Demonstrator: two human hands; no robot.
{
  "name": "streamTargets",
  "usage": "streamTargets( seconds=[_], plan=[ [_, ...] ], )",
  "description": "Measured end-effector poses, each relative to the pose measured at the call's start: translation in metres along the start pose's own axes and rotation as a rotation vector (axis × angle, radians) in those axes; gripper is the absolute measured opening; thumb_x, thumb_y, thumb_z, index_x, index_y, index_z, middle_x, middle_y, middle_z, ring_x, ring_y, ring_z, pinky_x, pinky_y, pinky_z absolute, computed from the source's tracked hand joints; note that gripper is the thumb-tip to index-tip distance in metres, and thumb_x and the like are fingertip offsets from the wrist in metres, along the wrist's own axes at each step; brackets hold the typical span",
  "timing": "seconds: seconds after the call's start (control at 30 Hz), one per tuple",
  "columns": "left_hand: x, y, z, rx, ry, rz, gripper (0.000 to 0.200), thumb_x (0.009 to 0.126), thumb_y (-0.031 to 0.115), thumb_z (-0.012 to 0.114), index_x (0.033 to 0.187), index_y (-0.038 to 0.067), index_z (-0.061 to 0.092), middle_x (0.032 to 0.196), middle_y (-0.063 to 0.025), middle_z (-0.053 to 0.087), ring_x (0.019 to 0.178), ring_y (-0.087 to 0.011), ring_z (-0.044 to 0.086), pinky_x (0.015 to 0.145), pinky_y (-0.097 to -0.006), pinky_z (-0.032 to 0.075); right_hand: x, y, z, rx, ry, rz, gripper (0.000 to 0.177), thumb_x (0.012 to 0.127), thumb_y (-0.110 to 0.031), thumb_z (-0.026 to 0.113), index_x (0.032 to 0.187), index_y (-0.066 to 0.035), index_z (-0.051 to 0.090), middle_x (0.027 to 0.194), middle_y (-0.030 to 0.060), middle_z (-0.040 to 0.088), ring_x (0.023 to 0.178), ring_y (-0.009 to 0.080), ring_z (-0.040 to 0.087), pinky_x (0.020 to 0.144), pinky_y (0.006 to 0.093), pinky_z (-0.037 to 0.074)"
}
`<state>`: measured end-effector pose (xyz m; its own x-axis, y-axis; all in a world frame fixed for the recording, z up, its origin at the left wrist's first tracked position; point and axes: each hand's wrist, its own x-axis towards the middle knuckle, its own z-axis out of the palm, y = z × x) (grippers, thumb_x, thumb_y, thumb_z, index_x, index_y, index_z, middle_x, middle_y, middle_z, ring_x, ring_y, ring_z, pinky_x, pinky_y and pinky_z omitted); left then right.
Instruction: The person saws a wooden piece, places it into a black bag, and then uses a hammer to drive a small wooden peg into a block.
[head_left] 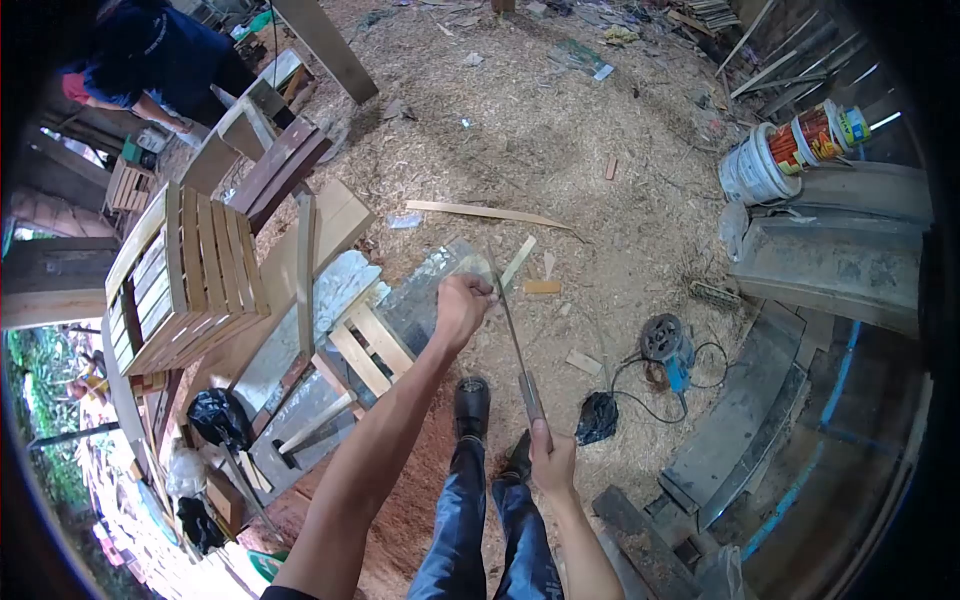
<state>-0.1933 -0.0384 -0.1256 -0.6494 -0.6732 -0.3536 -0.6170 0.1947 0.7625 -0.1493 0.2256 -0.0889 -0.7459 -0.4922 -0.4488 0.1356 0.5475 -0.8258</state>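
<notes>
Holding a long, thin, dark strip [516,345] right of the flat grey surface [408,308], with right hand [552,456] clamped on its near end and left hand [464,308] apparently pinching farther along, perhaps risking a sideways slip through a loosened pinch.

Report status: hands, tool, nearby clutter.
Right hand gripping near end of long thin tool. Left hand toward its far end, contact unclear. Blue corded tool on ground to the right, apart from both hands.
</notes>
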Motion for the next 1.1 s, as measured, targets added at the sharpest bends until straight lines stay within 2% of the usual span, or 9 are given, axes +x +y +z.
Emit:
streamTargets(
  seconds=[0.1,0.27,0.43,0.53,0.67,0.8,0.87,0.97,1.1],
  plan=[
    [0.000,-0.005,0.005,0.045,0.030,0.089,0.013,0.073,0.004,0.074,0.082,-0.004,0.069,0.071,-0.0115,0.067,0.065,-0.0146,0.061,0.060,-0.0293,0.049,0.021,-0.007,0.011,-0.004,0.039,0.055,0.054,0.096,-0.038,0.047,0.065,0.005,0.057,0.050,0.0166,0.044,0.047,0.0199,0.047,0.051,0.0416,0.038],
    [-0.007,0.006,0.001,-0.069,0.059,-0.006,0.015,0.069,0.000,0.073,0.082,-0.005,0.069,0.070,-0.0134,0.067,0.065,-0.0169,0.063,0.060,-0.0297,0.050,0.083,-0.039,0.029,0.066,0.044,-0.023,0.058,0.095,-0.043,0.047,0.066,0.007,0.057,0.051,0.0181,0.043,0.049,0.0187,0.047,0.051,0.0426,0.038],
    [-0.003,0.004,0.001,-0.104,0.070,-0.012,0.015,0.072,0.002,0.071,0.084,-0.006,0.068,0.072,-0.0140,0.067,0.066,-0.0157,0.062,0.060,-0.0299,0.049,0.007,-0.002,0.006,0.024,0.029,-0.008,0.056,0.096,-0.039,0.047,0.067,0.008,0.055,0.051,0.0190,0.043,0.048,0.0190,0.046,0.049,0.0417,0.037],
    [-0.007,0.006,0.002,-0.027,0.027,-0.005,0.017,0.072,-0.003,0.059,0.085,-0.006,0.069,0.073,-0.0156,0.067,0.066,-0.0180,0.063,0.063,-0.0316,0.050,0.025,-0.010,0.015,0.004,0.045,0.011,0.055,0.097,-0.036,0.046,0.066,0.008,0.056,0.050,0.0195,0.043,0.044,0.0221,0.046,0.047,0.0411,0.036],
    [-0.012,0.010,0.001,-0.022,0.054,0.012,0.016,0.072,-0.001,0.061,0.085,-0.005,0.069,0.074,-0.0151,0.067,0.067,-0.0178,0.063,0.062,-0.0310,0.049,0.080,-0.039,0.032,0.011,0.087,-0.079,0.053,0.097,-0.034,0.046,0.065,0.007,0.056,0.048,0.0199,0.043,0.041,0.0260,0.047,0.046,0.0412,0.035],
    [-0.007,0.006,-0.001,-0.072,0.068,-0.027,0.017,0.071,-0.001,0.060,0.085,-0.005,0.069,0.075,-0.0149,0.068,0.069,-0.0176,0.063,0.063,-0.0307,0.050,0.019,0.006,0.017,0.058,0.084,-0.140,0.052,0.096,-0.034,0.048,0.065,0.007,0.056,0.048,0.0195,0.041,0.042,0.0253,0.049,0.046,0.0412,0.035],
    [-0.005,0.000,0.004,-0.085,0.028,-0.020,0.016,0.072,-0.001,0.059,0.084,-0.005,0.069,0.076,-0.0151,0.068,0.069,-0.0177,0.064,0.064,-0.0307,0.050,0.002,0.019,0.012,0.017,0.053,-0.014,0.053,0.096,-0.035,0.048,0.065,0.007,0.056,0.049,0.0191,0.043,0.044,0.0243,0.051,0.047,0.0410,0.035],
    [-0.006,-0.001,0.004,0.010,0.062,0.083,0.013,0.073,0.002,0.065,0.084,-0.005,0.069,0.077,-0.0155,0.068,0.069,-0.0175,0.064,0.064,-0.0308,0.050,0.051,-0.008,0.027,-0.028,0.070,-0.068,0.052,0.096,-0.035,0.049,0.065,0.006,0.057,0.049,0.0182,0.044,0.044,0.0233,0.052,0.047,0.0405,0.037],
    [-0.010,0.006,0.008,-0.073,0.117,-0.002,0.016,0.073,0.005,0.069,0.086,-0.005,0.069,0.076,-0.0161,0.069,0.068,-0.0178,0.065,0.064,-0.0311,0.051,0.048,-0.020,0.015,0.034,0.087,-0.063,0.052,0.095,-0.036,0.049,0.064,0.005,0.058,0.049,0.0178,0.045,0.045,0.0235,0.053,0.048,0.0413,0.038]
  ],
)
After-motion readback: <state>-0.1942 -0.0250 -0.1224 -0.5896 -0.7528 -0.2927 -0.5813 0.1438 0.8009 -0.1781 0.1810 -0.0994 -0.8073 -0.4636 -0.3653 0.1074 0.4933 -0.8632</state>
